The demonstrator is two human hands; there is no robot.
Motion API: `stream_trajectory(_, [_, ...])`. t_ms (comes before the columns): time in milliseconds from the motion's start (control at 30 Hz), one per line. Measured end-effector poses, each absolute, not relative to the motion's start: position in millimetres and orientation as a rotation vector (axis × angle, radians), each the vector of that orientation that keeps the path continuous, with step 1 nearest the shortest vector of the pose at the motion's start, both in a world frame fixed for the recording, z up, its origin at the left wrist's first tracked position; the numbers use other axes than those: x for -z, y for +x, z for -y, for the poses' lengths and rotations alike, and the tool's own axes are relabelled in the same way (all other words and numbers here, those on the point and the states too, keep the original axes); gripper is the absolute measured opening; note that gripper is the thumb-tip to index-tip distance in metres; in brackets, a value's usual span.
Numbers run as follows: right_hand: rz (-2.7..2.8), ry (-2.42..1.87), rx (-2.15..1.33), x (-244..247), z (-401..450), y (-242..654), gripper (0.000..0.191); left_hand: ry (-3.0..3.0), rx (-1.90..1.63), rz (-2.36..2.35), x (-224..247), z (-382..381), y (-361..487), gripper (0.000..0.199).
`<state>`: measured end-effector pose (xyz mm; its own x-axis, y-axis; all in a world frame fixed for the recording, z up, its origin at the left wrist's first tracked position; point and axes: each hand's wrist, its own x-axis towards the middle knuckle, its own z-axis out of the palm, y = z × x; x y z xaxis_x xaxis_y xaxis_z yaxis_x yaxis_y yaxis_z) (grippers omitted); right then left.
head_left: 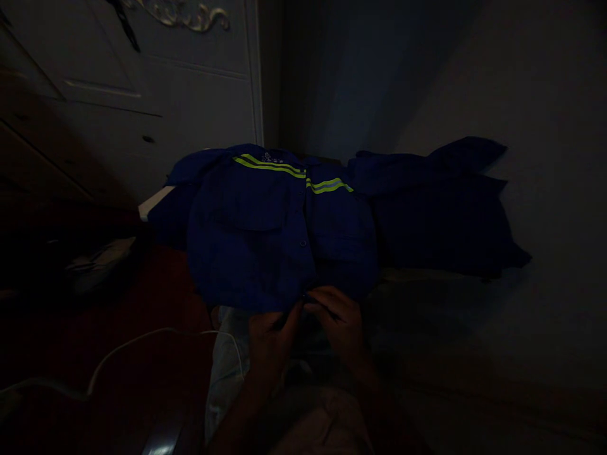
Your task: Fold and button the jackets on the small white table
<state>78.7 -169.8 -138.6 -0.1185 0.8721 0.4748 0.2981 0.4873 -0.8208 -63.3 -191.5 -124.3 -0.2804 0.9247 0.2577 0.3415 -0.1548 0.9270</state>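
Note:
A dark blue work jacket with yellow-green and grey stripes across the chest lies front up before me. Its front edges run down the middle, where a round button shows. At the jacket's bottom hem, my left hand pinches the cloth near the front opening. Close against it, my right hand pinches the same spot, fingers bent and tips together. The small piece between the fingertips is too dark to make out. To the right, more dark blue cloth lies spread, its folds hard to tell apart.
A white panelled cabinet with a carved ornament stands behind on the left. A white cable crosses the dark red floor towards my legs. A pale wall rises on the right. The room is very dim.

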Motion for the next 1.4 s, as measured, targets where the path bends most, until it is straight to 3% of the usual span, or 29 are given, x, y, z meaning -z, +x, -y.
stream_trajectory(300, [1.621, -1.057, -0.626, 136, 163, 80, 0.013, 1.429, -1.438, -1.489, 125, 195, -62, 0.027])
stream_trajectory(467, [1.613, -1.116, -0.72, 131, 159, 74, 0.016, 1.321, -1.356, -1.491, 126, 194, -65, 0.034])
stream_trajectory(600, [1.628, -1.1, -0.725, 126, 158, 73, 0.016, 1.172, -1.288, -1.427, 125, 194, -70, 0.027])
stream_trajectory(767, [1.586, -1.106, -0.623, 125, 155, 77, 0.002, 1.066, -1.261, -1.295, 116, 192, -76, 0.021])
stream_trajectory(1200, [1.898, -0.793, -0.54, 122, 140, 94, 0.03, 0.945, -1.303, -1.425, 107, 168, -67, 0.014])
stream_trajectory(1400, [1.758, -0.887, -0.586, 118, 135, 91, 0.018, 0.923, -1.31, -1.36, 103, 159, -61, 0.025])
